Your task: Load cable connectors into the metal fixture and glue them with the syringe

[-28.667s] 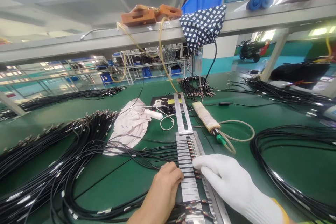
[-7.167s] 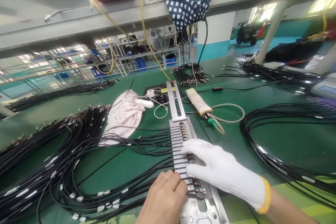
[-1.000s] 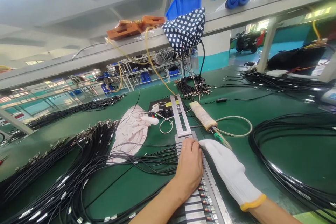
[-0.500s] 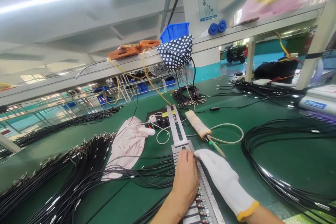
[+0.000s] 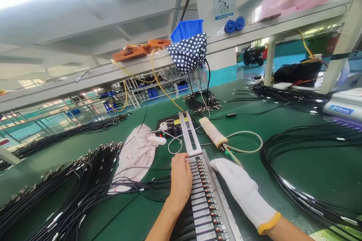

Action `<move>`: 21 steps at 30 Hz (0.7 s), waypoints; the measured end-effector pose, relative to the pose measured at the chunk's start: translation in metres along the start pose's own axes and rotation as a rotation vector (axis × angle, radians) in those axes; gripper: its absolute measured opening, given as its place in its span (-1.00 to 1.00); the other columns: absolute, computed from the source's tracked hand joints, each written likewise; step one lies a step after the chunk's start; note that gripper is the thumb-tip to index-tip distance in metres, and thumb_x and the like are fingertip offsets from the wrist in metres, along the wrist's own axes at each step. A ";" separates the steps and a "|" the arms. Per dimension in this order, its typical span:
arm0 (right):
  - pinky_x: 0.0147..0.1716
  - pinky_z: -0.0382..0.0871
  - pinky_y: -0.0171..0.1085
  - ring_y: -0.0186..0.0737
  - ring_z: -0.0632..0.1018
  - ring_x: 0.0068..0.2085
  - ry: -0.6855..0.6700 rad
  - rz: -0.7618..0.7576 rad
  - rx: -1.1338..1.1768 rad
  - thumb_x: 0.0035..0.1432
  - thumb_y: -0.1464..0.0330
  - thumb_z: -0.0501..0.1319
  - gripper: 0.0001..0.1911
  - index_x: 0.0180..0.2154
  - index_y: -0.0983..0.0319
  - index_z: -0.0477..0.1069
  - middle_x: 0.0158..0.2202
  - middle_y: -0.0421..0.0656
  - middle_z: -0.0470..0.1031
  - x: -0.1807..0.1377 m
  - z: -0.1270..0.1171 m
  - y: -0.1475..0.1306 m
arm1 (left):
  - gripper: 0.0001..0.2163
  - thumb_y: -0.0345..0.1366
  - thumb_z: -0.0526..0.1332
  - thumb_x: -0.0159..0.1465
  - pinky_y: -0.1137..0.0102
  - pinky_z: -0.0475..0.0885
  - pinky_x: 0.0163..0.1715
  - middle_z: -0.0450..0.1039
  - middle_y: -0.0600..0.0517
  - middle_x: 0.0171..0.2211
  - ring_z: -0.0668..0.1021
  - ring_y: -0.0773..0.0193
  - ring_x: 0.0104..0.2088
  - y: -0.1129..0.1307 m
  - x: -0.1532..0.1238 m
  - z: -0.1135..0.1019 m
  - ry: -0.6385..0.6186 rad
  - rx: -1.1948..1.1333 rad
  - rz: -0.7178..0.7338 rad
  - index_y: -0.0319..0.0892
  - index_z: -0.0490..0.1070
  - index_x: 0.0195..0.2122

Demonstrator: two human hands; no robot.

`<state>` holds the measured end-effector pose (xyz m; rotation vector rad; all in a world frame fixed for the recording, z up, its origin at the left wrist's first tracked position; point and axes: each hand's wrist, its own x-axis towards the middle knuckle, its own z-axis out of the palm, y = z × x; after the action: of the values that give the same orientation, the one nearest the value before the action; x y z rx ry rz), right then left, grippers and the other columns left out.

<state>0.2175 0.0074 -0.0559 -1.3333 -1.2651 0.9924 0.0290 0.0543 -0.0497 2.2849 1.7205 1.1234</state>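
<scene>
A long metal fixture (image 5: pixel 223 205) lies on the green table, with a row of black cables clamped across it and their metal connector ends lined up. My bare left hand (image 5: pixel 181 179) is at its far left edge, fingers curled down over the black cables (image 5: pixel 154 185) that run out to the left. The fingertips' undersides are hidden. On the other side, my right hand (image 5: pixel 236 188) wears a white glove with a yellow cuff. Its fingers are pressed together, tips at the fixture's right rail; the thumb is hidden.
Thick bundles of black cable (image 5: pixel 93 180) lie left, beside a crumpled pale cloth (image 5: pixel 137 154). Past the fixture sit a black box (image 5: pixel 169 126) and a cloth-wrapped tool (image 5: pixel 212 132) with a looped cord. A cable coil (image 5: pixel 271 158) lies right; a shelf rail (image 5: pixel 226 41) crosses above.
My left hand has slid left from the middle of the fixture to its left edge, uncovering the row of connectors. My gloved right hand has stayed almost in place.
</scene>
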 end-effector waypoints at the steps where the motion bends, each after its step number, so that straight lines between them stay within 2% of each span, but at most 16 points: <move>1: 0.22 0.25 0.02 0.01 0.51 0.06 0.000 0.000 0.003 0.17 -0.02 0.05 -0.54 -0.20 0.07 0.59 -0.02 -0.20 0.58 0.000 0.000 -0.002 | -0.79 -0.52 -0.01 0.32 0.14 0.41 -0.05 0.43 -0.09 -0.16 0.45 0.08 -0.12 -0.001 -0.003 0.004 -0.023 0.012 0.010 -0.20 0.38 -0.17; 7: 0.22 0.23 0.02 0.03 0.50 0.09 -0.005 0.043 -0.046 0.15 -0.04 0.04 -0.52 -0.19 0.06 0.59 0.01 -0.22 0.58 -0.003 0.001 -0.010 | -0.74 -0.59 -0.01 0.29 0.12 0.38 0.00 0.39 -0.11 -0.12 0.40 0.05 -0.08 0.009 -0.012 0.015 -0.101 0.074 0.053 -0.22 0.39 -0.16; 12: 0.21 0.23 -0.01 0.00 0.50 0.08 -0.027 0.039 -0.073 0.19 -0.02 0.03 -0.54 -0.19 0.06 0.58 0.00 -0.23 0.58 -0.002 0.001 -0.006 | -0.75 -0.60 -0.01 0.30 0.15 0.42 -0.03 0.43 -0.12 -0.16 0.46 0.08 -0.12 0.012 -0.003 0.000 -0.116 0.081 0.036 -0.23 0.41 -0.19; 16: 0.21 0.24 -0.03 -0.02 0.51 0.06 -0.028 0.004 -0.053 0.21 -0.02 0.04 -0.55 -0.17 0.06 0.58 0.00 -0.23 0.58 -0.001 0.000 -0.002 | -0.75 -0.52 -0.03 0.36 0.21 0.46 -0.10 0.47 -0.09 -0.24 0.52 0.11 -0.19 0.006 0.009 -0.016 -0.132 0.077 0.006 -0.23 0.44 -0.21; 21: 0.23 0.21 -0.02 -0.02 0.49 0.08 -0.022 0.026 -0.046 0.21 -0.01 0.05 -0.56 -0.16 0.06 0.58 0.02 -0.23 0.57 -0.001 0.000 -0.002 | -0.70 -0.55 -0.04 0.36 0.28 0.47 -0.07 0.51 -0.08 -0.20 0.55 0.16 -0.16 0.003 0.009 -0.015 -0.234 0.112 0.042 -0.23 0.49 -0.18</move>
<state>0.2170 0.0060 -0.0545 -1.3804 -1.2969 1.0044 0.0233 0.0561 -0.0329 2.4149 1.6910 0.7463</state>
